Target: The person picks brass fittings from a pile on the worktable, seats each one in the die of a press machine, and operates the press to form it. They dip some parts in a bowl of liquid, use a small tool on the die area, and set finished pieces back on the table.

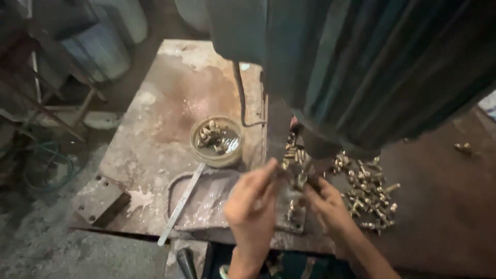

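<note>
Metal strip (181, 203): lower left of centre, flat on the rusty table (155, 134).
Bowl (217, 140): centre, holding brass parts.
Left hand (251, 204): fingers pinched on a small brass fitting (298, 178).
Right hand (325, 204): touching that fitting; grip unclear.
Brass pile (369, 194): right.

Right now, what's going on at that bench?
A person works with both hands under a dark machine body on a stained metal table. The left hand and right hand meet at small brass fittings below the machine; blur hides the exact grip. A heap of similar brass parts lies right of the hands, a round bowl holding more to their left, with a flat metal strip nearby.
</note>
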